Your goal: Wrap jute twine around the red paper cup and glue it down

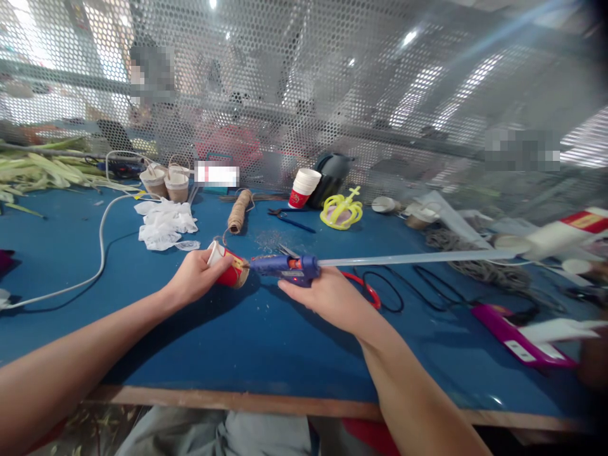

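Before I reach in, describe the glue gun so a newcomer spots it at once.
Start from the blue table and find the right hand over it. That hand grips the glue gun, pointed at the red-and-white cup in the left hand. Unlike its neighbours, it has a purplish-blue body with a long translucent stick jutting from the back.

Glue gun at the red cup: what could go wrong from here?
The glue gun's nozzle sits near the left grip's thumb on the red cup; if hot, a slip might burn it.
The long glue stick juts rearward and could bump things at the right.
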`<state>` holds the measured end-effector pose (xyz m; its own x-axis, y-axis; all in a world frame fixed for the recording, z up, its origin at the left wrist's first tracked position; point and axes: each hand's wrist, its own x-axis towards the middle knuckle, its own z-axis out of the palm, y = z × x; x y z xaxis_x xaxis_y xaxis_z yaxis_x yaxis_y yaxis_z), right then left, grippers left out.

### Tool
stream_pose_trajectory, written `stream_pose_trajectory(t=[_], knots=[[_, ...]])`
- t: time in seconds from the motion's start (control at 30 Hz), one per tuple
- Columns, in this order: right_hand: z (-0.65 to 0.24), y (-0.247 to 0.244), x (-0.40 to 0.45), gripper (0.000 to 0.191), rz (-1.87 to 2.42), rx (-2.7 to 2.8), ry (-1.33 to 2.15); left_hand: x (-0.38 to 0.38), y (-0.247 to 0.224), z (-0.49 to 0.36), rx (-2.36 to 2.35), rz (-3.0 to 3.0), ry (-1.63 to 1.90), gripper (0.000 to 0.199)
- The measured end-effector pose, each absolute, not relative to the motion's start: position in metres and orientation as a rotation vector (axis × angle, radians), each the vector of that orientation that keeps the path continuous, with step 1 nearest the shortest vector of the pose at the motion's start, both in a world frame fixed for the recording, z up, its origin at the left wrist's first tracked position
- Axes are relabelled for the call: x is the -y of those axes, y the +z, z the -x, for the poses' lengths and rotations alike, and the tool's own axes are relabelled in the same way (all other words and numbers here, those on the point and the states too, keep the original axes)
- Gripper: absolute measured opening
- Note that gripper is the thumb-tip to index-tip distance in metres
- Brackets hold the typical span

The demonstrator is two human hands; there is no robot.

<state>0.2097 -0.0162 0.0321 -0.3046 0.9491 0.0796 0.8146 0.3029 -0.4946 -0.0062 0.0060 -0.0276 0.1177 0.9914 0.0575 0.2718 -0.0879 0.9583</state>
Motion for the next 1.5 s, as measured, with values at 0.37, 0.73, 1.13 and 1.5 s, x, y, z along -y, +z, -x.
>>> stream_pose_trajectory(t=[0.37, 0.73, 1.13, 1.5], knots=[[-0.214, 0.034, 0.017, 0.017, 1.609, 2.079, 0.672, 0.001, -0.02, 0.002, -1.239, -1.578, 1.126, 0.039], [-0.214, 0.038, 0.016, 0.022, 1.62, 2.054, 0.661, 0.003, -0.027, 0.008, -1.225, -1.761, 1.105, 0.036], [-0.218, 0.044, 0.018, 0.024, 1.603, 1.945, 0.936, 0.002, -0.027, 0.011, -1.187, -1.873, 1.123, 0.034], [-0.217, 0.046, 0.019, 0.027, 1.607, 1.942, 0.962, 0.002, -0.026, 0.01, -1.186, -1.892, 1.128, 0.033]])
